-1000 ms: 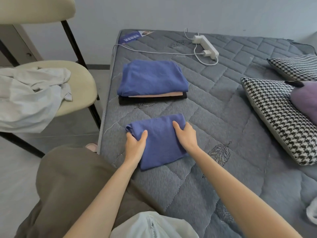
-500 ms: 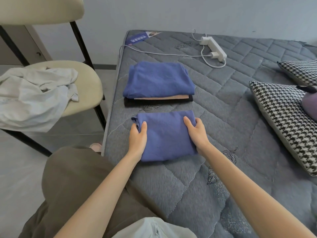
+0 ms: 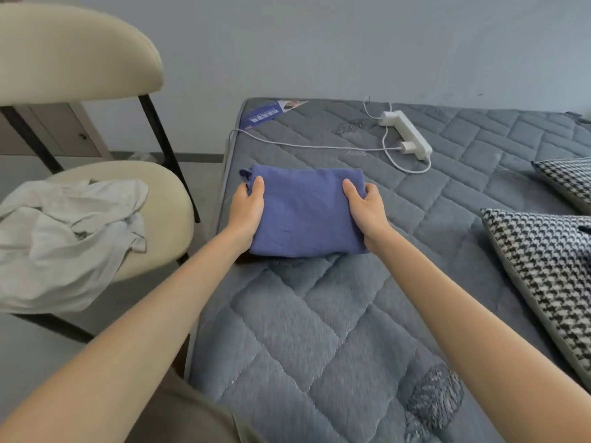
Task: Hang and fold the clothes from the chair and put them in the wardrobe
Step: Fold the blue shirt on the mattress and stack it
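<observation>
Clothes are the focus: a folded blue garment (image 3: 307,212) sits on a grey quilted mattress (image 3: 319,330) at the centre of view, held at both side edges. Both bare forearms reach in from six o'clock. The left hand (image 3: 246,209) grips its nine o'clock edge, thumb on top, other fingers hidden beneath. The right hand (image 3: 367,209) grips the three o'clock edge likewise. At nine o'clock, crumpled white clothing (image 3: 64,238) lies on a cream chair (image 3: 169,219). At three o'clock rest houndstooth pillows (image 3: 550,266). At one o'clock, farther away, lies a white power strip (image 3: 407,135).
</observation>
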Demonstrator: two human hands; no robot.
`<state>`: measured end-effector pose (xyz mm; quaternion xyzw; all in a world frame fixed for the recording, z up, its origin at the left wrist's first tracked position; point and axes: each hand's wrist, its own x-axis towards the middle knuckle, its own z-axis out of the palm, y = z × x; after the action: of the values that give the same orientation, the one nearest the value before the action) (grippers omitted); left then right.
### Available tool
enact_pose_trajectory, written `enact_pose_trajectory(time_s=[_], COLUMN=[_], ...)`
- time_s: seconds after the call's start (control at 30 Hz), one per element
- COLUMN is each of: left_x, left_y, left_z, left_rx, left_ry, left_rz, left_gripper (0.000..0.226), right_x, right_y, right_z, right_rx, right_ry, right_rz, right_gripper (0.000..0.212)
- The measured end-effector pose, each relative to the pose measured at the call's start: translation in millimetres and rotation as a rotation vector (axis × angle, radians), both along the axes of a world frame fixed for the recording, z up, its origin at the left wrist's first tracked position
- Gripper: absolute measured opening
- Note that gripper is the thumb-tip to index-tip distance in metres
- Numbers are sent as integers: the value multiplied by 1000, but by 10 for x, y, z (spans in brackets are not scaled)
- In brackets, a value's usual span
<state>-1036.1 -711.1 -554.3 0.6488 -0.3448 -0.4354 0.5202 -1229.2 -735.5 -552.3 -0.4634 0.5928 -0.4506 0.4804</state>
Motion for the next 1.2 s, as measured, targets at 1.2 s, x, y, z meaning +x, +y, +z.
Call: enact_pose_trajectory(time_s=[1.2], left_x=[-195], left_y=[-772], left_z=[-868], left_rx=[236], left_ry=[-982], left_rz=[-253], left_gripper=[56], right_x=[240], right_y=[-734], right_z=[-853], right_rx=[-133], right_ry=[1027], right_rz=[291], right_gripper=[55])
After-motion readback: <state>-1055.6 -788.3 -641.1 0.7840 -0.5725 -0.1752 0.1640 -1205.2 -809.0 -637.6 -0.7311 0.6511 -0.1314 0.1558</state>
